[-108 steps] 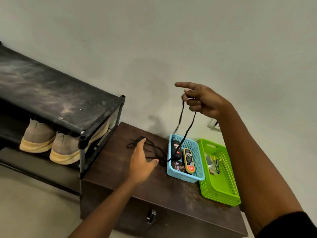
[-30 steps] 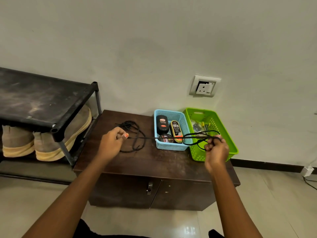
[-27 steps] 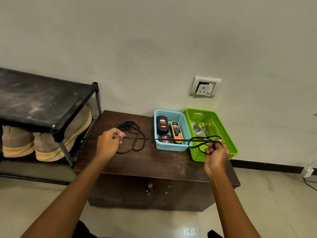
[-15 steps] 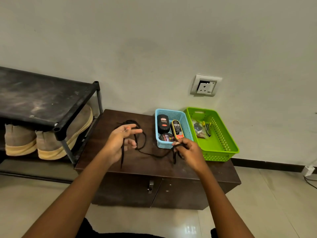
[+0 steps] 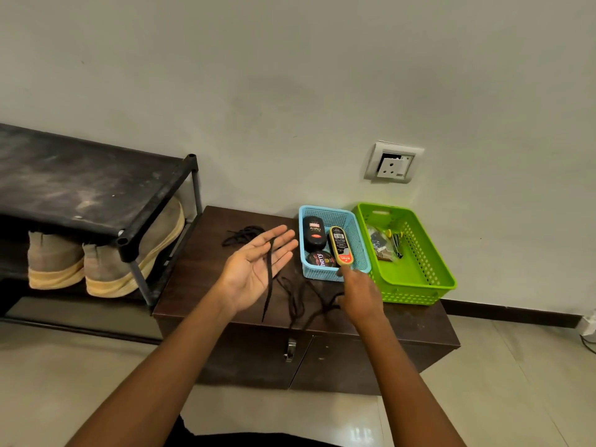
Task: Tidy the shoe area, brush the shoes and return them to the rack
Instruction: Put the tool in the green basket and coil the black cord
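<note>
A black shoelace (image 5: 268,279) lies across my left hand (image 5: 254,269), which is palm up with fingers spread; the lace is caught between two fingers and hangs down past the wrist. Its other part (image 5: 309,304) trails in loops over the brown cabinet top (image 5: 200,285) to my right hand (image 5: 359,293), whose fingers curl down onto it in front of the blue basket (image 5: 324,212). A second black lace (image 5: 242,233) sits bunched behind my left hand. Two beige shoes (image 5: 129,262) stand on the lower shelf of the black shoe rack (image 5: 80,188) at the left.
The blue basket holds a shoe brush (image 5: 340,246) and polish containers (image 5: 314,233). A green basket (image 5: 419,282) with small items stands to its right. A wall socket (image 5: 393,162) is above them. Tiled floor (image 5: 500,382) lies in front of the cabinet.
The lace was stretched taut between both hands a second ago. My hands came together, the lace went slack onto the cabinet, and my left hand turned palm up and spread.
</note>
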`<state>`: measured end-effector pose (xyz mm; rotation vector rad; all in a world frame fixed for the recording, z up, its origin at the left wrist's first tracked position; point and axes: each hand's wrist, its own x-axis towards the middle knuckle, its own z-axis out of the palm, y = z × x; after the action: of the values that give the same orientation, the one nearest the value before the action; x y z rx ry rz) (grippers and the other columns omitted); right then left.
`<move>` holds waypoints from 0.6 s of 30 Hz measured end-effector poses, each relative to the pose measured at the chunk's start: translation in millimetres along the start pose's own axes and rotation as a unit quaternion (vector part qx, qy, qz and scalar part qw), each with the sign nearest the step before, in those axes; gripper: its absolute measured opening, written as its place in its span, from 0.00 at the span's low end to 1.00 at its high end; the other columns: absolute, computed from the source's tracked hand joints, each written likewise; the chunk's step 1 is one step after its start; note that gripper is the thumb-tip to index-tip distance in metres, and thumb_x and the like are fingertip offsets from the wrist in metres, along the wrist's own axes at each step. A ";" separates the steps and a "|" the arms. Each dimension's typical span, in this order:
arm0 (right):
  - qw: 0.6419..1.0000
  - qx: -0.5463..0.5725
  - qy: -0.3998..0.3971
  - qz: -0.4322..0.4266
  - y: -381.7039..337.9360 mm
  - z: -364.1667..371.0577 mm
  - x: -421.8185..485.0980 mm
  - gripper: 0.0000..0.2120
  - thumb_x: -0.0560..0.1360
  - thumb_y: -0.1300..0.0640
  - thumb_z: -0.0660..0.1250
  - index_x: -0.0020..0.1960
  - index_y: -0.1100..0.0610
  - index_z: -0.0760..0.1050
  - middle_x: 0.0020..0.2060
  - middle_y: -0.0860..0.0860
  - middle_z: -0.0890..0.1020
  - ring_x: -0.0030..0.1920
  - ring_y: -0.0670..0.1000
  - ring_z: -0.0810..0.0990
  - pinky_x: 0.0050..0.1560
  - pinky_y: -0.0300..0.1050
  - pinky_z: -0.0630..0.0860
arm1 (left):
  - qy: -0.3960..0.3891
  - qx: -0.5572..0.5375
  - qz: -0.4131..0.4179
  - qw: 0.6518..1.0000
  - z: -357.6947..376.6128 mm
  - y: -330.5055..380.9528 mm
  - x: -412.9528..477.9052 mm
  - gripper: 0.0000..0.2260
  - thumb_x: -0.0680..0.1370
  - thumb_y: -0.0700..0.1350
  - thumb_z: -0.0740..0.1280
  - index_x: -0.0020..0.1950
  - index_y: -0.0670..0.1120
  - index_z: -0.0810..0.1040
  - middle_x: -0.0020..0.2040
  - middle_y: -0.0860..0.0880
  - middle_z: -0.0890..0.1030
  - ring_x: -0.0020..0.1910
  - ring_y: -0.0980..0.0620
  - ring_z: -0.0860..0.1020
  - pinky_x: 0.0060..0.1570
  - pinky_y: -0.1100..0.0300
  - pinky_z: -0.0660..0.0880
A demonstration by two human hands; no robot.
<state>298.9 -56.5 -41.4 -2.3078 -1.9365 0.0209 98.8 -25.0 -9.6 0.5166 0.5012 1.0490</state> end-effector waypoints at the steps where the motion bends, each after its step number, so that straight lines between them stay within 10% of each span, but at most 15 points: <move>1: 1.000 -0.008 -0.016 0.004 2.5 2.5 0.3 0.21 0.71 0.66 0.65 0.63 0.56 0.69 0.55 0.57 0.76 0.56 0.59 0.75 0.52 0.50 0.73 | -0.009 -0.011 -0.001 1.000 -0.3 -0.1 0.6 0.18 0.81 0.34 0.48 0.62 0.41 0.75 0.59 0.43 0.81 0.58 0.48 0.80 0.59 0.56 0.75; 5: 0.976 0.218 -0.003 0.001 -2.4 -2.4 2.4 0.15 0.67 0.69 0.67 0.52 0.59 0.77 0.41 0.52 0.77 0.41 0.52 0.77 0.41 0.41 0.72 | -0.023 -0.012 -0.006 1.000 -0.5 -3.7 2.9 0.22 0.78 0.29 0.48 0.67 0.42 0.71 0.63 0.45 0.77 0.60 0.51 0.78 0.60 0.58 0.74; 9: 0.777 0.590 -0.221 0.007 -32.4 -25.8 -15.7 0.06 0.77 0.57 0.64 0.46 0.57 0.79 0.37 0.51 0.81 0.38 0.46 0.80 0.43 0.40 0.76 | -0.030 -0.007 -0.011 0.999 1.0 -9.3 3.9 0.21 0.78 0.28 0.49 0.67 0.42 0.70 0.62 0.46 0.79 0.57 0.53 0.80 0.56 0.60 0.76; 15: 0.782 0.577 -0.233 -0.041 -44.0 -28.6 -20.2 0.04 0.76 0.58 0.67 0.42 0.56 0.77 0.36 0.51 0.80 0.39 0.48 0.77 0.42 0.39 0.75 | -0.031 0.077 -0.007 0.997 -3.1 -11.3 5.5 0.20 0.79 0.28 0.50 0.65 0.43 0.72 0.59 0.49 0.80 0.58 0.55 0.79 0.57 0.63 0.76; 18: 0.670 0.688 -0.279 0.012 -38.9 -32.0 -21.7 0.06 0.79 0.60 0.59 0.45 0.57 0.71 0.36 0.55 0.82 0.37 0.53 0.83 0.41 0.44 0.80 | 0.006 0.235 -0.002 0.972 -11.1 -11.8 7.3 0.16 0.80 0.31 0.56 0.64 0.43 0.73 0.59 0.48 0.79 0.58 0.56 0.77 0.56 0.65 0.74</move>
<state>259.9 -74.1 -7.1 -1.2045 -1.1024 1.6778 103.0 -21.4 -26.4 0.9268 0.7681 0.9298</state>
